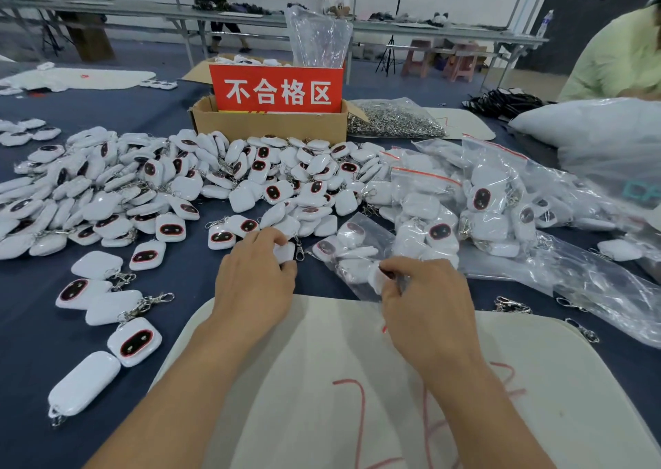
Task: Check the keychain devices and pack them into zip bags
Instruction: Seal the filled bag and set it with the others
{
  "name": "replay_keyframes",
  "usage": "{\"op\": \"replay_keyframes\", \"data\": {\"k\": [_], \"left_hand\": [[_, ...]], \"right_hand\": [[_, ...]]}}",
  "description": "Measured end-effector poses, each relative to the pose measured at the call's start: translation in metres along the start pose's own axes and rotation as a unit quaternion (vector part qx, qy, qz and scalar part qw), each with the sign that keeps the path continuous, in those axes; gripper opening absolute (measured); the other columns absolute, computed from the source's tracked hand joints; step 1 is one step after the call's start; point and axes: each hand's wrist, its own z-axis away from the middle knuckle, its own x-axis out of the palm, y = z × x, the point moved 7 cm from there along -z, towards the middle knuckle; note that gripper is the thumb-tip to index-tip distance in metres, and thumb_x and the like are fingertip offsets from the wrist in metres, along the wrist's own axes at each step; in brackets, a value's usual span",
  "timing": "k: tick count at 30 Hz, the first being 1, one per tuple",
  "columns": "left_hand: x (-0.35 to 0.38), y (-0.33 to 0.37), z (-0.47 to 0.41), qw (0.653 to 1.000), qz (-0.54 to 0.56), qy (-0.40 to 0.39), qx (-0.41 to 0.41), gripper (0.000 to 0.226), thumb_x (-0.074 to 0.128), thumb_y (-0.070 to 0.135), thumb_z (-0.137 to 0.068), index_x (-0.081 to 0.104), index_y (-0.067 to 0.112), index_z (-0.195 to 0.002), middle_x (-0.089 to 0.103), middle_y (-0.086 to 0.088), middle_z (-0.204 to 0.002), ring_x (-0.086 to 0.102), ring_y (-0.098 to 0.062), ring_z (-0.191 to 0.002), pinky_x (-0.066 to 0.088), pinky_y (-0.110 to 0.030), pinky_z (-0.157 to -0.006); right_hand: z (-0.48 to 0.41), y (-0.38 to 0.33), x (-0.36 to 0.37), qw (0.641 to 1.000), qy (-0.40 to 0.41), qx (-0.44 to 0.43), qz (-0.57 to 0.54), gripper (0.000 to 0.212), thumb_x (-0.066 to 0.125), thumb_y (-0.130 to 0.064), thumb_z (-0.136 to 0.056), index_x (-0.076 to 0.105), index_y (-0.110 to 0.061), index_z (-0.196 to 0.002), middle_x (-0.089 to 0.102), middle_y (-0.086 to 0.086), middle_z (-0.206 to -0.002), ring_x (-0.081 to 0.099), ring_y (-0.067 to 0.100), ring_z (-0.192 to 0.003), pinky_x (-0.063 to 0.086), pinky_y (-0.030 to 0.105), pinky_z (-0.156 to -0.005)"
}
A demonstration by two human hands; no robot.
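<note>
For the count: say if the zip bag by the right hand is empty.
Not empty: the clear zip bag shows several white keychain devices inside.

Factory packing hall: keychain devices (179,182) heaped before cardboard box (268,123) with red sign (277,89); filled zip bags (483,200) right of it; long workbenches (143,9) behind.

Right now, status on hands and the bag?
Left hand grips one keychain device. Right hand pinches the zip bag at its near end, several devices inside. Loose device pile crowds right behind.
</note>
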Motion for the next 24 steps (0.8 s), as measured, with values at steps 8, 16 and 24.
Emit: {"op": "replay_keyframes", "data": {"k": [8,16,24], "left_hand": [[-0.008,-0.006,-0.003,0.992,0.094,-0.026,-0.081,0.052,0.072,0.014,-0.079,0.063,0.032,-0.126,0.060,0.008,-0.118,0.060,-0.019,-0.106,0.054,-0.044,-0.095],[-0.020,-0.004,0.004,0.993,0.059,0.075,-0.067,0.030,0.048,0.025,-0.101,0.073,0.033,-0.116,0.067,0.011,-0.091,0.056,-0.020,-0.090,0.042,-0.034,-0.078],[-0.032,0.033,0.023,0.943,0.316,0.094,0.051,0.020,0.059,0.038,-0.098,0.078,0.045,-0.104,0.074,0.027,-0.086,0.069,0.000,-0.074,0.048,-0.007,-0.066]], "right_hand": [[0.001,0.006,-0.001,0.997,-0.019,0.051,-0.048,0.018,0.066,-0.021,-0.093,0.080,-0.030,-0.100,0.075,-0.003,-0.095,0.065,0.025,-0.101,0.052,0.042,-0.096],[-0.002,0.015,-0.012,0.989,0.063,0.093,-0.099,0.041,0.053,-0.007,-0.092,0.080,-0.036,-0.104,0.073,0.001,-0.109,0.065,0.023,-0.103,0.049,0.036,-0.100],[0.004,0.002,-0.012,0.882,0.037,0.083,-0.462,0.036,0.056,0.004,-0.095,0.080,-0.023,-0.092,0.075,0.003,-0.076,0.065,0.019,-0.054,0.052,0.025,-0.053]]}}
